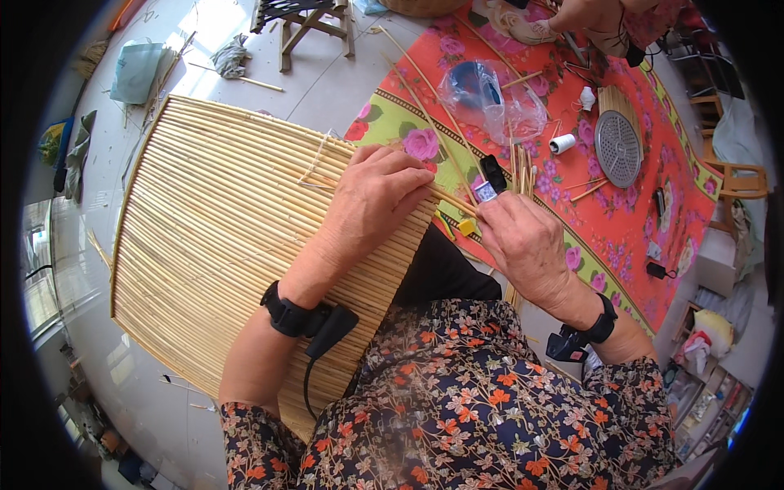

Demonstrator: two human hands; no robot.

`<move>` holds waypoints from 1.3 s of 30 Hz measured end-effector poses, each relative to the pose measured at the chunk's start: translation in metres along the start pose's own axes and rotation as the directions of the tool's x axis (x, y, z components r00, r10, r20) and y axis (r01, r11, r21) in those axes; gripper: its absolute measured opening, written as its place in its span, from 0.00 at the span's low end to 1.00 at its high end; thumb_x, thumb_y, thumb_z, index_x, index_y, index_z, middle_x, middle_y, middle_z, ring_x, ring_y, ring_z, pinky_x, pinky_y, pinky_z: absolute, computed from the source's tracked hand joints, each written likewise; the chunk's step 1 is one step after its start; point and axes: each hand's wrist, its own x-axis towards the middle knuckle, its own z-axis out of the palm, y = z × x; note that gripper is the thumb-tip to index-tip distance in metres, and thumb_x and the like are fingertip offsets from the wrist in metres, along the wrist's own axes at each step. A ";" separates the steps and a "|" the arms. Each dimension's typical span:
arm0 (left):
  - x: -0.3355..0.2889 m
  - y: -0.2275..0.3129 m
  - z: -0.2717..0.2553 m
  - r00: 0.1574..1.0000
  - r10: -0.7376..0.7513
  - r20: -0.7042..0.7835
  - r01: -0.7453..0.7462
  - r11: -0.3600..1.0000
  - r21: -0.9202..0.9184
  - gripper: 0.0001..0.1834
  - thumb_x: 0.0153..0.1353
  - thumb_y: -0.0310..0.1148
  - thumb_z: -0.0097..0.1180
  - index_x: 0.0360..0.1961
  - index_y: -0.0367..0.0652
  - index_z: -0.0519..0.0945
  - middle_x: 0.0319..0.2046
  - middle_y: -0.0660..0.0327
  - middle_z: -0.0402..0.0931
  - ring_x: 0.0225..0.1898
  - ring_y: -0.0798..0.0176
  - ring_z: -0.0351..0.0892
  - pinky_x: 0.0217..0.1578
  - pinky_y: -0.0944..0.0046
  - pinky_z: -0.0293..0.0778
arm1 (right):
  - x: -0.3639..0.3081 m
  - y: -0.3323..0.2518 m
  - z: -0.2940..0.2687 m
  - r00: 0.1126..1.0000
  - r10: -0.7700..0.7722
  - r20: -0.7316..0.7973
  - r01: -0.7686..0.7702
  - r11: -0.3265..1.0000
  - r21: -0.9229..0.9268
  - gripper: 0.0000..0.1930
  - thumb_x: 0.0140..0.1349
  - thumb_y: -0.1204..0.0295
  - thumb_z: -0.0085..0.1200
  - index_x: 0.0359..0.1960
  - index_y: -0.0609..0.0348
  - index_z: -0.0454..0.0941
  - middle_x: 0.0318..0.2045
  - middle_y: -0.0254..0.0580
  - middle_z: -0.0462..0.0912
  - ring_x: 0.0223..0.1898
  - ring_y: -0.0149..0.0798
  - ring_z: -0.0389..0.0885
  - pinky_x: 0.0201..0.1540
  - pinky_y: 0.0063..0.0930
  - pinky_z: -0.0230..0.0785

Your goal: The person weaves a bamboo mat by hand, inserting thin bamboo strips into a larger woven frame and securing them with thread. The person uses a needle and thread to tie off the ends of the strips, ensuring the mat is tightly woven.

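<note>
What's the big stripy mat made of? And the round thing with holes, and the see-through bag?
Mat: probably reed or straw, smooth and slightly shiny; thin, pale-yellow stalks show.
Round thing: perhaps dull grey metal, though painted plastic is possible.
Bag: likely thin, glossy plastic; it's clear and crinkly.

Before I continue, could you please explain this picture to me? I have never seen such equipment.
There is no robot here, only a person's two bare hands. The one picture comes from a wide fisheye camera worn on the head, looking down, so straight edges bend. Black devices are strapped to both wrists. The left hand rests near the edge of a mat of yellow stalks. The right hand pinches at least one thin stalk that reaches toward the left hand. Beyond, a red flowered cloth carries a round grey perforated disc, a white spool and a clear plastic bag.
</note>
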 end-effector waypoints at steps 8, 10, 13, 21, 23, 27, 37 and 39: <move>-0.002 -0.001 0.008 1.000 -0.014 -0.016 0.014 1.000 0.014 0.07 0.61 0.31 0.69 0.39 0.43 0.89 0.39 0.61 0.85 0.50 0.54 0.84 0.60 0.52 0.73 | -0.004 0.003 0.007 0.998 0.055 0.037 -0.058 0.995 0.079 0.08 0.62 0.75 0.65 0.40 0.59 0.79 0.36 0.43 0.80 0.38 0.48 0.87 0.38 0.42 0.81; -0.002 -0.001 0.008 1.000 -0.027 -0.015 0.027 1.000 0.011 0.07 0.60 0.31 0.69 0.39 0.43 0.89 0.39 0.61 0.85 0.50 0.54 0.84 0.60 0.52 0.73 | -0.003 0.004 0.007 0.996 0.073 0.048 -0.078 0.990 0.118 0.06 0.63 0.76 0.64 0.39 0.59 0.79 0.36 0.44 0.80 0.37 0.49 0.87 0.38 0.43 0.81; -0.001 0.000 0.007 0.999 -0.039 -0.013 0.039 0.999 0.010 0.07 0.60 0.32 0.69 0.38 0.43 0.89 0.39 0.60 0.85 0.50 0.54 0.84 0.60 0.52 0.72 | -0.003 0.005 0.008 0.995 0.080 0.055 -0.088 0.985 0.150 0.05 0.65 0.76 0.63 0.39 0.59 0.80 0.35 0.45 0.80 0.37 0.49 0.86 0.38 0.43 0.80; -0.001 0.000 0.010 0.999 -0.044 0.000 0.044 0.999 0.028 0.08 0.60 0.33 0.70 0.38 0.43 0.88 0.39 0.60 0.84 0.51 0.54 0.83 0.59 0.52 0.72 | -0.004 0.007 0.011 0.995 0.084 0.050 -0.092 0.979 0.182 0.05 0.65 0.75 0.63 0.41 0.59 0.81 0.36 0.45 0.80 0.37 0.49 0.86 0.38 0.44 0.80; -0.001 0.001 0.010 0.999 -0.043 0.010 0.042 0.999 0.031 0.08 0.59 0.33 0.70 0.38 0.43 0.87 0.39 0.60 0.83 0.51 0.54 0.83 0.59 0.52 0.72 | -0.004 0.005 0.012 0.993 0.098 0.067 -0.110 0.975 0.193 0.06 0.65 0.75 0.64 0.42 0.59 0.82 0.36 0.45 0.80 0.36 0.50 0.87 0.37 0.44 0.80; 0.000 0.001 0.009 0.999 -0.042 0.030 0.041 0.999 0.025 0.08 0.59 0.33 0.69 0.38 0.43 0.87 0.39 0.60 0.83 0.51 0.54 0.82 0.58 0.52 0.72 | -0.001 -0.002 0.011 0.988 0.129 0.087 -0.147 0.959 0.243 0.09 0.65 0.75 0.64 0.46 0.58 0.84 0.37 0.46 0.81 0.36 0.52 0.87 0.37 0.45 0.80; 0.000 0.002 0.011 0.999 -0.043 0.022 0.042 0.999 0.017 0.07 0.59 0.33 0.69 0.36 0.44 0.87 0.37 0.61 0.81 0.50 0.54 0.82 0.57 0.52 0.72 | 0.004 -0.009 0.022 0.980 0.163 0.111 -0.193 0.910 0.367 0.15 0.64 0.78 0.64 0.53 0.62 0.85 0.37 0.48 0.82 0.35 0.51 0.84 0.38 0.42 0.77; -0.001 0.001 0.011 0.999 -0.046 0.020 0.045 0.999 0.020 0.07 0.58 0.33 0.69 0.36 0.44 0.87 0.37 0.61 0.81 0.49 0.54 0.82 0.58 0.52 0.72 | 0.005 -0.008 0.024 0.978 0.173 0.116 -0.206 0.884 0.419 0.17 0.64 0.78 0.63 0.55 0.63 0.85 0.37 0.50 0.81 0.35 0.52 0.84 0.39 0.42 0.77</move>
